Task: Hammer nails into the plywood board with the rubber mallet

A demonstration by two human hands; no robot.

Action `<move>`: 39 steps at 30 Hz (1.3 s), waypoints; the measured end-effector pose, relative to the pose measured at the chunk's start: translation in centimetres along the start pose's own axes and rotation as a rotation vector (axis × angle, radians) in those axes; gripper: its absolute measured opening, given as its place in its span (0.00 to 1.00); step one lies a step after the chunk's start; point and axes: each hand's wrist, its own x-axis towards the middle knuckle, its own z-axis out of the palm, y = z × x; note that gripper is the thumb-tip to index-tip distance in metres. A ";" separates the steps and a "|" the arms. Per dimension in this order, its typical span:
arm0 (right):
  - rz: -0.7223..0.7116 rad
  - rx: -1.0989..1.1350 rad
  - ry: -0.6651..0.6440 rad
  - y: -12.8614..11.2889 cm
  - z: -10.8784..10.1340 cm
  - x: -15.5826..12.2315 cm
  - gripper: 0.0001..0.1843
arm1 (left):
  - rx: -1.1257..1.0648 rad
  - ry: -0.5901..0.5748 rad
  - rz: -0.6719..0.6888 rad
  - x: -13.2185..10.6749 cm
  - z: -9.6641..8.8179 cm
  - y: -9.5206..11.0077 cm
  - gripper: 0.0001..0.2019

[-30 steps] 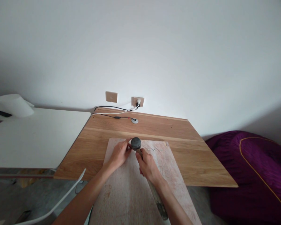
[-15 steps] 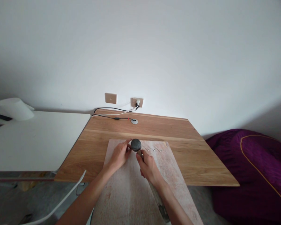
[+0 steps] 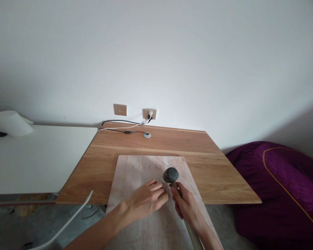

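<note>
My right hand [image 3: 186,203] grips a hammer [image 3: 171,175] by its light handle, close below the rounded dark grey head. The head hovers over the right part of a pale, pinkish-worn board [image 3: 130,180]. My left hand [image 3: 152,196] is beside it, over the middle of the board, fingers loosely bent and slightly apart, with nothing visible in them. Along the board's far edge runs a row of small nails [image 3: 149,166]. On the right, longer thin nails [image 3: 168,165] stick up or lean, partly hidden behind the hammer head.
The board rests on a wooden desk [image 3: 214,173] against a white wall. Cables run from a wall socket [image 3: 149,114] to a round grommet [image 3: 147,135]. At left is a white table [image 3: 47,156] with a white roll [image 3: 11,123]; at right, a purple beanbag [image 3: 253,180].
My left hand has left the far edge of the board and come nearer and to the right. The hammer has moved right and nearer, uncovering the row of nails on the left.
</note>
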 end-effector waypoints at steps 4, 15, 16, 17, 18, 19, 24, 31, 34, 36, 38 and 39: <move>-0.003 0.012 0.006 1.0 0.3 0.1 0.32 | 0.114 -0.024 0.013 0.6 0.4 0.2 0.04; 0.002 0.012 0.037 1.5 0.5 0.2 0.32 | 0.113 -0.098 -0.023 0.7 1.6 0.1 0.03; 0.005 0.011 0.040 1.5 0.5 0.1 0.31 | 0.094 -0.092 -0.046 0.7 1.4 -0.1 0.04; 0.007 0.012 0.040 1.4 0.5 0.1 0.31 | 0.061 -0.076 -0.087 0.5 1.3 -0.5 0.06; 0.006 0.014 0.038 1.4 0.4 0.1 0.31 | 0.014 -0.046 -0.150 0.2 1.2 -1.1 0.09; 0.006 0.014 0.032 1.4 0.4 0.0 0.30 | -0.043 0.001 -0.236 -0.2 1.2 -1.8 0.11; 0.018 0.000 0.007 1.4 0.3 0.0 0.29 | -0.339 0.361 -0.776 -3.3 2.0 -6.8 0.11; 0.030 0.008 0.012 1.3 0.4 0.0 0.30 | -0.445 0.375 -0.903 -5.2 3.0 -9.6 0.08; 0.029 0.012 0.018 1.3 0.3 -0.1 0.30 | -0.412 0.358 -0.875 -5.1 3.0 -9.2 0.08; 0.029 0.012 0.019 1.4 0.2 -0.1 0.29 | -0.388 0.363 -0.842 -5.1 3.0 -9.0 0.08; 0.028 0.012 0.013 1.5 0.2 -0.1 0.30 | -0.358 0.368 -0.809 -5.0 2.9 -8.9 0.09; 0.026 0.012 0.009 1.5 0.2 -0.1 0.30 | -0.343 0.369 -0.800 -5.0 2.9 -8.9 0.10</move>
